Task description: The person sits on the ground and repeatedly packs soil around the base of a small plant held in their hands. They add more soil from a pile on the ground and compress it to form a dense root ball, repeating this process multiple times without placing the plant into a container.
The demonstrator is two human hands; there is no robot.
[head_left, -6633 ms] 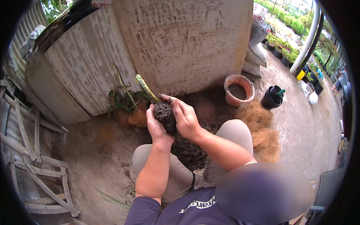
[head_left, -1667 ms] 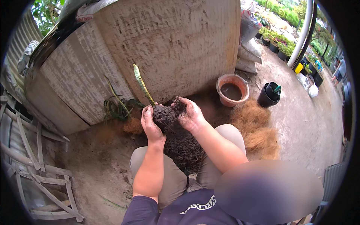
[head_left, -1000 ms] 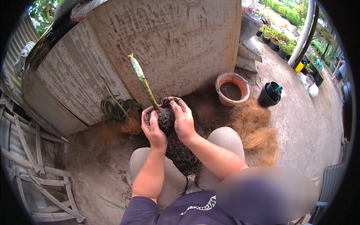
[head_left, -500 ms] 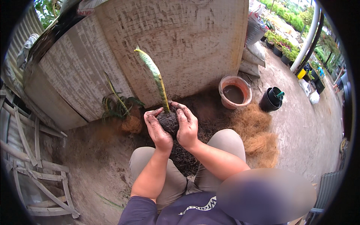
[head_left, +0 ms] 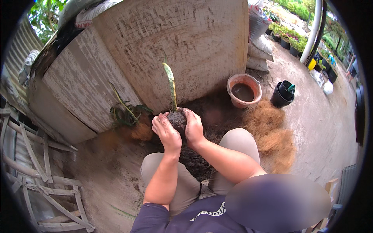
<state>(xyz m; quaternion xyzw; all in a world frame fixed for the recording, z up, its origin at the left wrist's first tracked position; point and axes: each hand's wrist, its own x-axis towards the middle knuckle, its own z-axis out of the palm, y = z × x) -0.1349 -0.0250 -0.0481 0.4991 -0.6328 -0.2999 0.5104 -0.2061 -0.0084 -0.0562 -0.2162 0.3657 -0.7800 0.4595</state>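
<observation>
Between my two hands is a dark ball of soil (head_left: 177,119) with a snake plant leaf (head_left: 171,83) standing upright out of its top. The leaf is long, green and yellow-edged. My left hand (head_left: 166,128) curves around the ball's left side, soil on its fingers. Against the right side presses my right hand (head_left: 193,125), its fingertips near the base of the leaf. The underside of the ball is partly hidden by my hands. Loose dark soil (head_left: 194,161) lies on the ground below, between my knees.
An orange-brown pot (head_left: 244,91) with brown contents stands at the right, beside stacked black pots (head_left: 283,94). Brown coir fibre (head_left: 272,136) is heaped near my right knee. Another leafy plant (head_left: 126,110) lies by the worn board (head_left: 171,42). A wooden frame (head_left: 50,182) is at left.
The leaf has swung from leaning left to nearly upright as the soil ball turned in my hands. My left fingers have shifted over the ball's side. The whole view has moved slightly.
</observation>
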